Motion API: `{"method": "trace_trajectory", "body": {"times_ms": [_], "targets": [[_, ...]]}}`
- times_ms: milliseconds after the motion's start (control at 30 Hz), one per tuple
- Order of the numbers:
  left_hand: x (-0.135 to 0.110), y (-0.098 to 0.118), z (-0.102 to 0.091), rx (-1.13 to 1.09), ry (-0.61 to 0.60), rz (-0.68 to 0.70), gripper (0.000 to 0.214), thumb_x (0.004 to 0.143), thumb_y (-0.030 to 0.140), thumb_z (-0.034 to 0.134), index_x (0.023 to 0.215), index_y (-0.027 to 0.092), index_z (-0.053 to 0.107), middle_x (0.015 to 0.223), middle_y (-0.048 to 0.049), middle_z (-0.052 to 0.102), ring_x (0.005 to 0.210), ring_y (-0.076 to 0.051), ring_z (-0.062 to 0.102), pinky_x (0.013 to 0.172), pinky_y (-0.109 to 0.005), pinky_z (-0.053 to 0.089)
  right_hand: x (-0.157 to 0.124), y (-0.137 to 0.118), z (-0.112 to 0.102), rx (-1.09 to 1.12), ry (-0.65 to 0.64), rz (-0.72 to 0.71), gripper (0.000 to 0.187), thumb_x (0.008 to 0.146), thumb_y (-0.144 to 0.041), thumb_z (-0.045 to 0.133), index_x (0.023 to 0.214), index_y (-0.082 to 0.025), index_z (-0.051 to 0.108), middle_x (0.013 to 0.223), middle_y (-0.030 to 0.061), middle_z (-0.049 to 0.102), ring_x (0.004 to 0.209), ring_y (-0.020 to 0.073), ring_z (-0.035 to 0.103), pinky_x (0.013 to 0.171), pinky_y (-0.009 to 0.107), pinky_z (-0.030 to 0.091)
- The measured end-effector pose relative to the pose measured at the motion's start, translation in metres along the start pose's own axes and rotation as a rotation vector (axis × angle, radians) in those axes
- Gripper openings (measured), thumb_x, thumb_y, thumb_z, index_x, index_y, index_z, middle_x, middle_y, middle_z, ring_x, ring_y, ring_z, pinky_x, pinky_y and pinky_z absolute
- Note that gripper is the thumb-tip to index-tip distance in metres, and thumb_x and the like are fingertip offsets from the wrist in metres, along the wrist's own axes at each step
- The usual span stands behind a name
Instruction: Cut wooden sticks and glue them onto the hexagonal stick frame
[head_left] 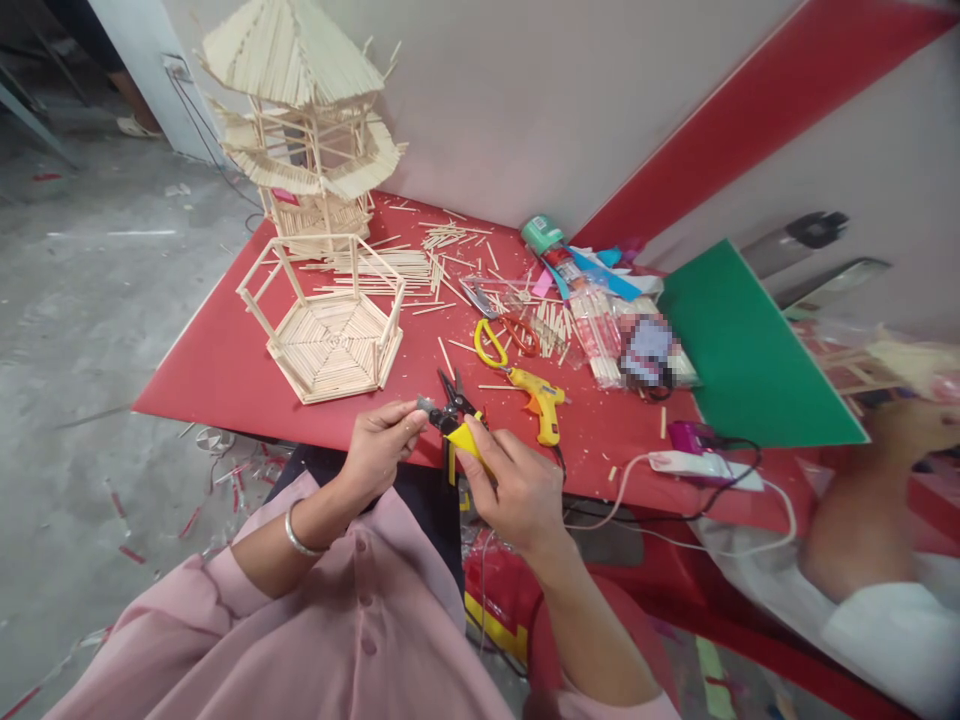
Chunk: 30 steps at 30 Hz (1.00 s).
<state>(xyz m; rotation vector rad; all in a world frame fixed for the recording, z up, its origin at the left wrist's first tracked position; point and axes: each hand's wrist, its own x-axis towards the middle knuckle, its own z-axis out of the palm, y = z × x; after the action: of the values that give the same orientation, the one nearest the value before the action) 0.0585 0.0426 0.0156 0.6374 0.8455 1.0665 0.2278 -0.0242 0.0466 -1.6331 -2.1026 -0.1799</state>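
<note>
My right hand (517, 485) is wrapped around yellow-handled cutting pliers (463, 435), whose dark jaws point up and away over the table's front edge. Close beside them, my left hand (382, 445) is closed in a pinch. A small greyish piece (425, 404) shows at its fingertips, touching or very near the pliers; its kind is unclear. Beyond my hands stands a hexagonal stick frame (334, 345) with a patterned floor, posts and rails. To the right lies a yellow glue gun (544, 400), with yellow-handled scissors (491, 345) just behind it.
A tiered stick pagoda (300, 110) stands at the back left of the red table (225, 370). Loose sticks (397, 270) lie scattered. Bagged sticks (600, 330), a green board (757, 360) and a power strip (705, 465) are rightward. Another person's arm (862, 500) is far right.
</note>
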Motion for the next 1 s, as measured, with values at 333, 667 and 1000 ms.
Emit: {"method": "trace_trajectory", "body": {"times_ms": [333,667,1000], "targets": [[0.0011,0.0011,-0.0051,0.117,0.011,0.108,0.034,0.063,0.042,0.085,0.061,0.013,0.069,0.049,0.0055,0.043,0.043,-0.003,0.034,0.039,-0.017,0.026,0.0004,0.0002,0.0022,0.013,0.03,-0.025,0.035,0.098,-0.031,0.054,0.124,-0.012,0.067,0.079,0.005,0.07,0.066,0.014,0.063,0.063,0.025,0.044],[0.0021,-0.0004,-0.0041,0.074,0.045,0.053,0.036,0.06,0.044,0.086,0.065,0.013,0.068,0.054,0.0052,0.047,0.042,-0.002,0.034,0.037,-0.016,0.024,0.0025,-0.0004,0.004,0.012,-0.013,0.002,0.036,0.098,-0.032,0.053,0.126,-0.013,0.066,0.083,0.0061,0.071,0.07,0.0144,0.065,0.064,0.024,0.045],[0.0035,-0.0009,-0.0089,0.127,0.083,0.071,0.036,0.062,0.046,0.086,0.065,0.013,0.072,0.049,0.005,0.046,0.041,-0.003,0.035,0.038,-0.017,0.024,0.0026,-0.0006,0.0066,-0.15,0.038,-0.017,0.036,0.097,-0.036,0.055,0.124,-0.016,0.068,0.077,0.0049,0.07,0.066,0.0141,0.062,0.063,0.026,0.041]]}}
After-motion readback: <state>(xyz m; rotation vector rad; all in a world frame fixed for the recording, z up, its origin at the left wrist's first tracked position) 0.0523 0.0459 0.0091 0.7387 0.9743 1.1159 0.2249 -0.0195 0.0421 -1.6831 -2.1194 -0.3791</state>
